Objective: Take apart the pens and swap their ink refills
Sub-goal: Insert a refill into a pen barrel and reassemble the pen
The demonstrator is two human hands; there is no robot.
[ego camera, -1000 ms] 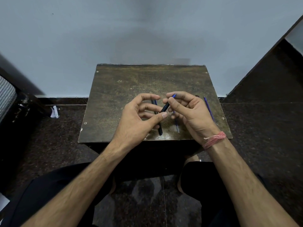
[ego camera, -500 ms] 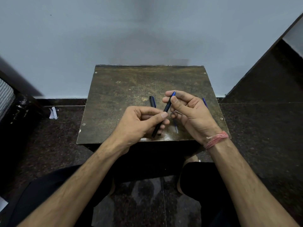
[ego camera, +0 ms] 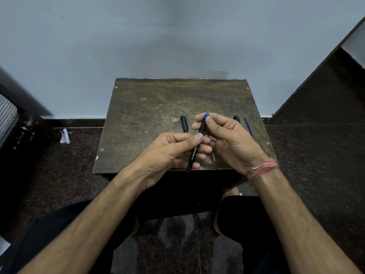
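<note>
Hands meet over the near edge of the worktop (ego camera: 150,107), both closed on one black pen (ego camera: 194,150). Left hand (ego camera: 171,153) pinches the barrel at mid-length with thumb and fingers; right hand (ego camera: 231,139) grips the upper end, where a blue tip (ego camera: 206,115) sticks out (pointing away). On the worktop lie a cap (ego camera: 184,123) left of the hands, another dark piece (ego camera: 236,118) and a blue refill (ego camera: 249,127) to the right.
</note>
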